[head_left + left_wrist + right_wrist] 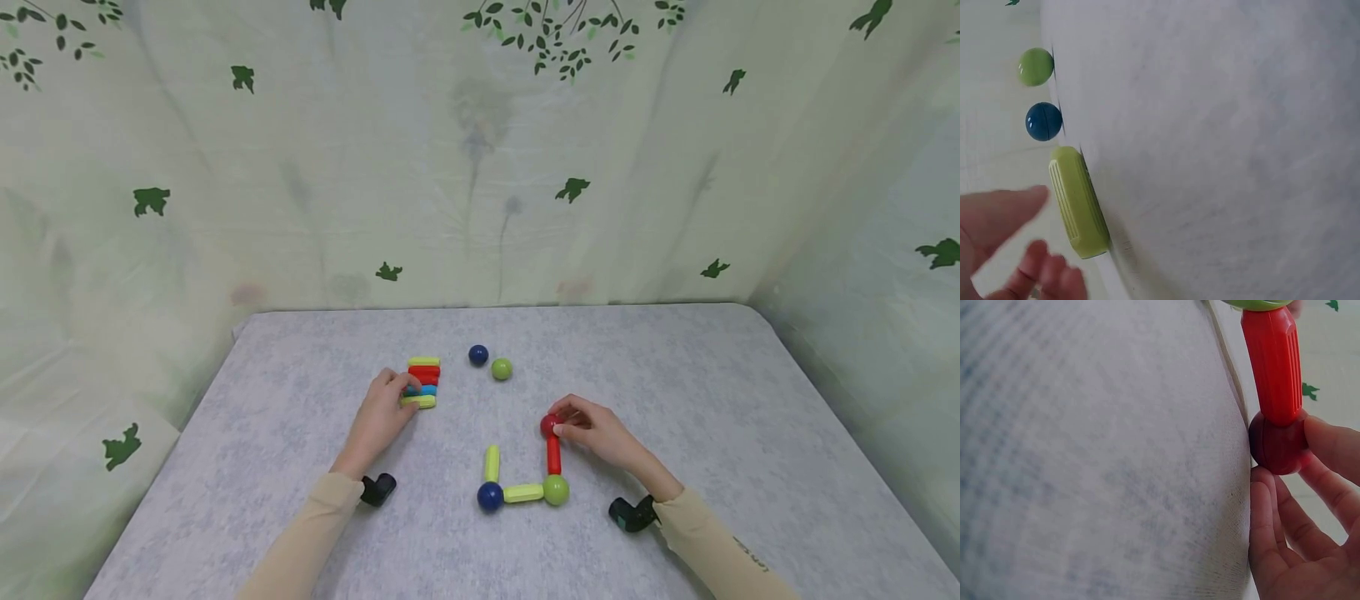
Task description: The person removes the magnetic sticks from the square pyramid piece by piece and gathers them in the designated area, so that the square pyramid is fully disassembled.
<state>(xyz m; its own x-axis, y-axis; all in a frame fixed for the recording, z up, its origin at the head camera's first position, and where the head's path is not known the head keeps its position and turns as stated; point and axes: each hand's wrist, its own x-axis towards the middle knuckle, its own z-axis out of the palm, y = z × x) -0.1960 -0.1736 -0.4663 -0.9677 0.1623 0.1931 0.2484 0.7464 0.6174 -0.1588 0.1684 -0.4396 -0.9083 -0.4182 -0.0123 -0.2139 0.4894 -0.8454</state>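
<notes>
My right hand (600,433) pinches a red ball (549,426) between thumb and fingers. That ball sits at the far end of a red rod (553,456), which joins a green ball (556,490). From there a yellow-green rod (522,493) runs left to a dark blue ball (491,497), and another yellow-green rod (492,463) points away from it. My left hand (378,417) reaches over a row of loose rods, its thumb and fingers apart around a blue rod (429,390). In the left wrist view, the thumb tip is beside a yellow-green rod (1079,203).
The row also has red rods (424,372) and a yellow-green rod (424,362) at its far end. A loose dark blue ball (478,355) and green ball (502,369) lie farther back. A leaf-printed curtain (480,167) stands behind the grey tabletop (675,367).
</notes>
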